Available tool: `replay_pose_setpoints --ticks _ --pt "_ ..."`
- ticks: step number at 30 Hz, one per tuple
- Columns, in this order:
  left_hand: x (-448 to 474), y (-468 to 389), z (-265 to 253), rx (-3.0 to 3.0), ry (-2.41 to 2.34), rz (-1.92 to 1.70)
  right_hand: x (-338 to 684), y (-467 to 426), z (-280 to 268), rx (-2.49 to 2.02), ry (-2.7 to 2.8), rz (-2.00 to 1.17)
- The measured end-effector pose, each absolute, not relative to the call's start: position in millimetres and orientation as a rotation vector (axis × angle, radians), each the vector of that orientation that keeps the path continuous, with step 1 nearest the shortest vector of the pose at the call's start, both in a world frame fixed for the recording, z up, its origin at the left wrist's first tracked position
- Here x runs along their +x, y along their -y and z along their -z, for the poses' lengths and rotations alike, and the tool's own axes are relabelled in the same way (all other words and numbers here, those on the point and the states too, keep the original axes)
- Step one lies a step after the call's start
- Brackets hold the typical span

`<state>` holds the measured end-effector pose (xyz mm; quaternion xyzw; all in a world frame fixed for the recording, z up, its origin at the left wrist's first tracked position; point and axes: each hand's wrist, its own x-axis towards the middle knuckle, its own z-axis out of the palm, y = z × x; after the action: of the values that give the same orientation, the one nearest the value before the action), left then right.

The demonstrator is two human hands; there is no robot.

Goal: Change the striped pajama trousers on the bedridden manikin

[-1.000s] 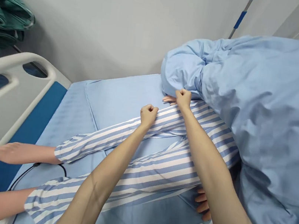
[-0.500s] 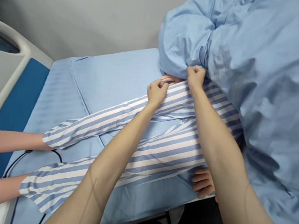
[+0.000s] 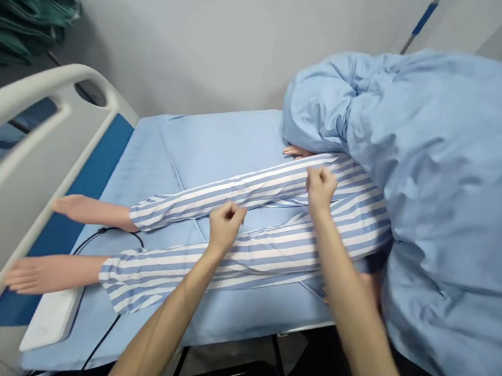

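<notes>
My left hand (image 3: pixel 225 225) is closed, its thumb against the curled fingers, over the gap between the two legs of blue-and-white striped trousers (image 3: pixel 269 257). My right hand (image 3: pixel 321 189) is also closed, above the thigh near the edge of a bulky blue quilt (image 3: pixel 450 180). Whether anything thin is pinched in either hand is hidden. The trousers are on a figure lying on its back, with bare feet (image 3: pixel 37 272) toward the left. One hand of the figure (image 3: pixel 297 151) shows from under the quilt, which covers the upper body.
The bed has a light blue sheet (image 3: pixel 220 139) and a pale footboard (image 3: pixel 57 140) at left. A white box (image 3: pixel 55 317) with a black cable (image 3: pixel 98 344) lies by the near foot. Green cloth (image 3: pixel 19 2) hangs at upper left; a pole (image 3: pixel 424 19) stands behind the bed.
Both my hands have come nearer to me, away from the far thigh and the quilt's edge, and stay closed. The view has shifted, bringing the feet and footboard further in.
</notes>
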<state>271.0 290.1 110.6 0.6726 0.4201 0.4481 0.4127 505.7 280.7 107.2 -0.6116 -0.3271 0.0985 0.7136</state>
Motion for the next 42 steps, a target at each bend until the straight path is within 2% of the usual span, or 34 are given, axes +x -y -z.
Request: replay_pose_setpoints --ticks 3,6,9,11,17,22,26,30,37,42 --pt "190.7 -222.4 -74.5 1.728 -1.110 -1.059 391.6 -198.7 -81.6 -1.342 0.797 -0.371" --pt "128.0 -172.8 -21.7 1.674 -1.249 -0.964 294.9 -135.1 -24.1 -1.394 0.889 -0.547" --pt "89.7 -150.9 10.1 1.628 -1.394 -0.983 241.1 -104.1 21.8 -1.505 0.992 -0.525" --pt "77.6 -147.7 13.3 1.574 -1.412 -0.998 228.0 -98.2 32.3 -1.571 1.082 -0.481" --pt "56.2 -149.4 -11.3 1.262 -1.327 -1.078 213.2 -126.5 -11.7 -1.581 1.137 -0.514" --pt "16.9 -146.3 -36.1 1.084 -1.320 -1.222 161.9 -206.3 -61.5 -1.381 1.243 -0.590" --pt "-1.3 -169.5 -68.1 1.076 -1.290 -1.349 133.6 -259.7 -66.3 -1.407 1.194 -0.593" --pt "9.1 -225.5 -90.1 1.224 -1.278 -1.427 131.5 -264.7 -60.4 -1.423 1.207 -0.632" --pt "48.4 -288.9 -55.0 1.581 -1.504 -1.191 196.1 -248.9 -77.7 -1.370 1.055 -0.630" --pt "52.2 -292.0 -56.8 1.554 -1.563 -1.241 244.5 -245.1 -64.1 -1.502 1.049 -0.494"
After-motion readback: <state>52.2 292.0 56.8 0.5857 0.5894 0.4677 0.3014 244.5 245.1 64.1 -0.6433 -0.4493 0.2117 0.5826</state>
